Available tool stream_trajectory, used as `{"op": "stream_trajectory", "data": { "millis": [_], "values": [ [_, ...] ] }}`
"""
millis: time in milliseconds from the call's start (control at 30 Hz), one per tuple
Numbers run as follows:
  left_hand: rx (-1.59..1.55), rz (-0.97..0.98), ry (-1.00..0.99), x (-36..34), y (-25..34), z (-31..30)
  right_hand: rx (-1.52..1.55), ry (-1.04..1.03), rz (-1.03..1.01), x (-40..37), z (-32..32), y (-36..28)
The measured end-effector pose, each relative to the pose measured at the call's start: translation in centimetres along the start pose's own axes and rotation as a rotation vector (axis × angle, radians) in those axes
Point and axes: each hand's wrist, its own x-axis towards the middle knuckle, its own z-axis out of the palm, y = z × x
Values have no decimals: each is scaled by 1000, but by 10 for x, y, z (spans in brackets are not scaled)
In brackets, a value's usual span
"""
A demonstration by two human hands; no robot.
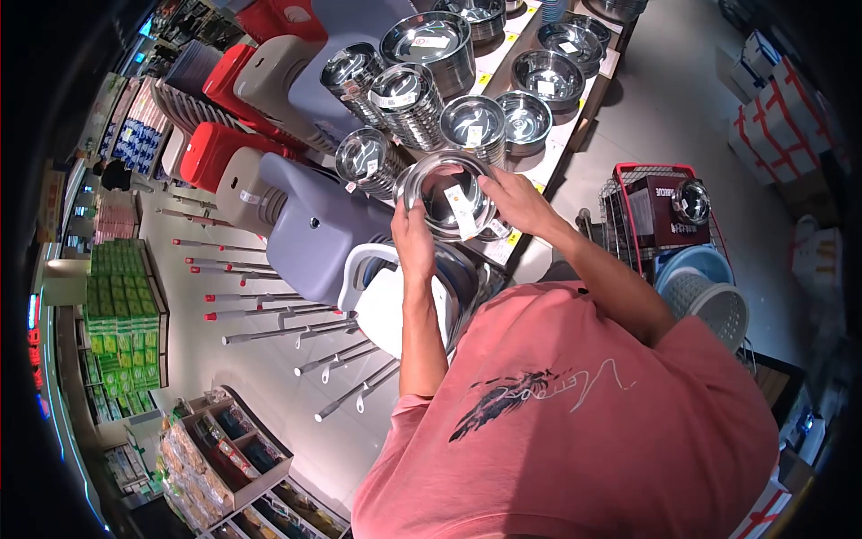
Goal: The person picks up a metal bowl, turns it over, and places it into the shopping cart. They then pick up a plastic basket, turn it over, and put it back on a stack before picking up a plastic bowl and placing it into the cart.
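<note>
A shiny steel bowl (435,193) with a white label inside is held up by both hands, its open side facing me. My left hand (414,241) grips its lower left rim. On the upper right rim my right hand (518,199) has its fingers closed. Stacks of steel bowls stand just behind it: a tall stack (406,101), a stack with a yellow-marked label (473,126) and a smaller stack (366,160) at the left. Whether the held bowl touches those stacks I cannot tell.
More bowls (548,79) stand along the white shelf (558,144). Grey and red plastic stools (314,229) are at the left, above metal poles (260,337) on the floor. A shopping cart (620,225) with a boxed item, a steel bowl and plastic baskets stands at the right.
</note>
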Motion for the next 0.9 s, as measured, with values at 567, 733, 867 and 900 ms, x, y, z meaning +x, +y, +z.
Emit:
{"op": "stream_trajectory", "data": {
  "millis": [567, 733, 867, 900],
  "values": [
    [-24, -48, -75, 5, -3, 8, 15, 56, 44, 0, -1, 18],
    [-46, -68, -52, 0, 3, 13, 22, 32, 108, -3, -6, 5],
    [-84, -71, -30, -1, 1, 17, 70, 40, 118, -6, -8, 1],
    [-84, -73, -33, -1, 1, 18, 51, 46, 89, -6, -8, 4]
  ]
}}
